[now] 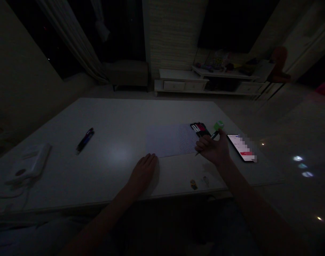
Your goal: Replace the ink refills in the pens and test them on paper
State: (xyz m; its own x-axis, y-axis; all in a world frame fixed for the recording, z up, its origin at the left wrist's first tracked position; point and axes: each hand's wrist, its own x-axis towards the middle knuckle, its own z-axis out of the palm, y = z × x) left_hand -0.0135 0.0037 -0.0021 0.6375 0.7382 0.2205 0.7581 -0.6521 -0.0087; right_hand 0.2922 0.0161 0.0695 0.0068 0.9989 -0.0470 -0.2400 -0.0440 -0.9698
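White surface (pixel 116 113), dim room: R hand (pixel 212 150) curls shut on dark pen (pixel 214 135), tip by paper sheet (pixel 164 141). Sheet's right part carries small dark lines, left part bare. L hand (pixel 143 171) lies open, empty, just beside sheet. Pen bundle (pixel 199 128) at far edge; phone (pixel 241 147) nearby.

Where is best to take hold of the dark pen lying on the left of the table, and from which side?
Pinch the dark pen at mid-barrel from above with the left hand: it lies flat and diagonal on the white table, so thumb and finger can likely close on its long sides, and that hand is nearer.
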